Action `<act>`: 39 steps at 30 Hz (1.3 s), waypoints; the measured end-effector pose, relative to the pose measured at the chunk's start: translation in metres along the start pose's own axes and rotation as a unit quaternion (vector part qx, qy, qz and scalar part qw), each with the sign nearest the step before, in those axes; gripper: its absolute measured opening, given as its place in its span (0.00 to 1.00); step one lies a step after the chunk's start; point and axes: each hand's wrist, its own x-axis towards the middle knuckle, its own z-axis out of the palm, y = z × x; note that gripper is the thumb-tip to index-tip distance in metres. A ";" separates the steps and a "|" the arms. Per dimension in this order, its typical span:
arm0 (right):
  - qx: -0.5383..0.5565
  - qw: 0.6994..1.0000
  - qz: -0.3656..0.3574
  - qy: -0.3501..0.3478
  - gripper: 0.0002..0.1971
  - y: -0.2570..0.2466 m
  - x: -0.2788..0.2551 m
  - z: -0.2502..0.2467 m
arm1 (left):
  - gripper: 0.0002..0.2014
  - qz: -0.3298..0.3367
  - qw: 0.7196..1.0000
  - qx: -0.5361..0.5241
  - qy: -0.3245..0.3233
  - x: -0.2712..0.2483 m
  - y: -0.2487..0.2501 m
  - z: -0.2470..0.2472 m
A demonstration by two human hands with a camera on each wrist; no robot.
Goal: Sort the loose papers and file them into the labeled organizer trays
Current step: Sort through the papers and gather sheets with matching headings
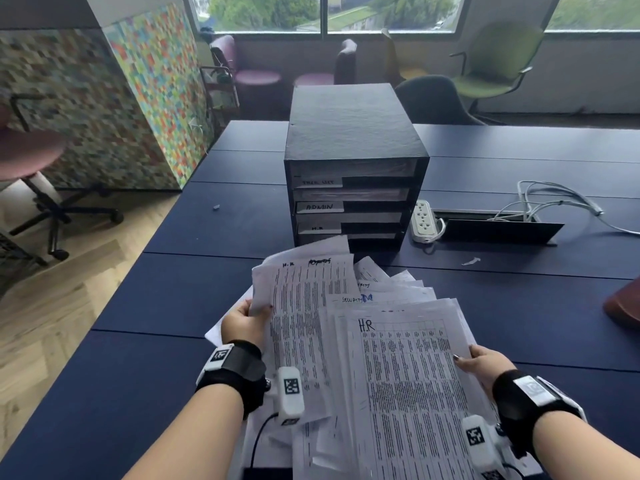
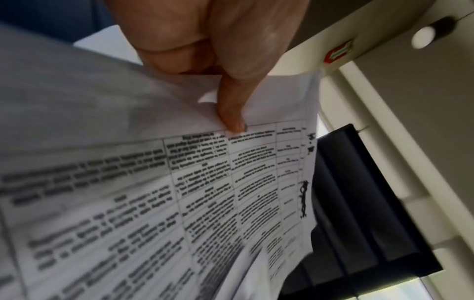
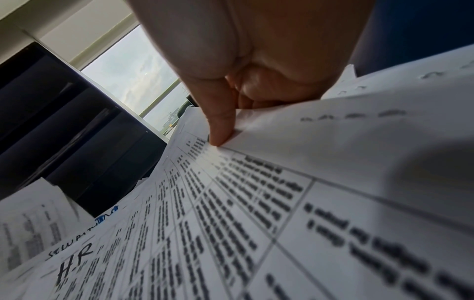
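A black organizer [image 1: 353,133] with stacked trays stands mid-table; tray labels read "ADMIN" [image 1: 319,206] and "H.R" [image 1: 317,229]. In front of it I hold a fanned stack of printed papers. My left hand [image 1: 244,322] pinches a sheet marked "H.R" [image 1: 304,306] by its left edge, thumb on top [image 2: 232,113]. My right hand [image 1: 481,363] pinches the right edge of the stack [image 1: 408,393], whose top sheet is marked "H.R"; its thumb presses the page in the right wrist view [image 3: 220,130]. A sheet marked "SECURITY" [image 1: 353,299] shows between them.
The dark blue table [image 1: 156,306] holds a white power strip [image 1: 423,221], a cable hatch with white cables [image 1: 554,199] at right, and a brown object [image 1: 623,306] at the right edge. Chairs stand beyond the table and an office chair [image 1: 38,188] at left.
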 end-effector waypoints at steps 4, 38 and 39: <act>-0.001 1.000 -0.005 0.005 0.08 0.000 -0.002 0.000 | 0.07 0.074 0.995 -0.068 0.020 0.003 0.041 -0.013; 0.222 0.972 -0.050 -0.057 0.08 -0.047 -0.044 0.035 | 0.16 -0.080 0.976 0.034 -0.200 -0.039 0.001 0.055; 0.229 0.971 -0.043 -0.040 0.11 -0.046 -0.042 0.037 | 0.19 -0.088 0.975 0.042 -0.198 -0.039 -0.003 0.057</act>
